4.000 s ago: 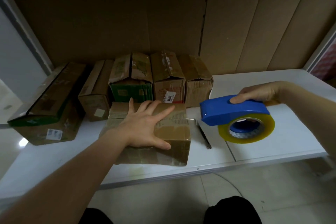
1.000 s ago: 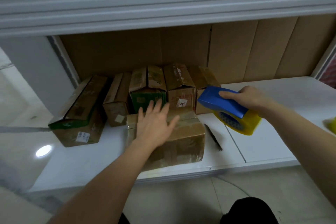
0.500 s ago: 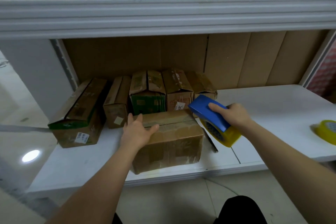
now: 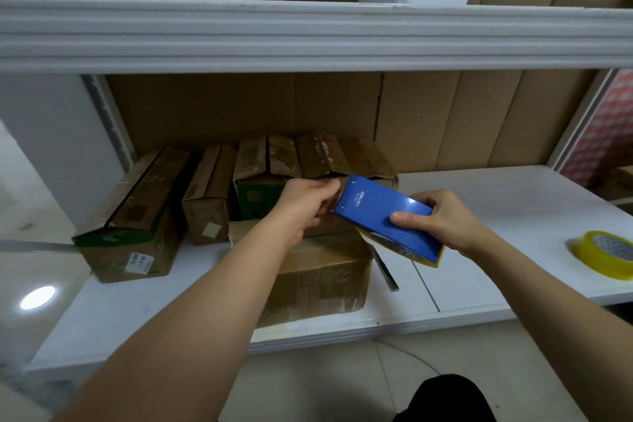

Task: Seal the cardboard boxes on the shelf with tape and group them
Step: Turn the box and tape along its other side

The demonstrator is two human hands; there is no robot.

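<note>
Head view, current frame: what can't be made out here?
- Tape dispenser: its roll is mostly hidden under the blue body.
- Left hand: its fingertips curl at the dispenser's front edge; whether they pinch the tape end cannot be told.
- Front box: the left forearm covers much of its top, so the seam is unseen.
- Spare tape roll: cut off by the right edge.

Tape roll [image 4: 404, 249]: mostly hidden beneath the blue dispenser [image 4: 387, 217].
Left fingers [image 4: 329, 189]: tips blurred at the dispenser's front.
</note>
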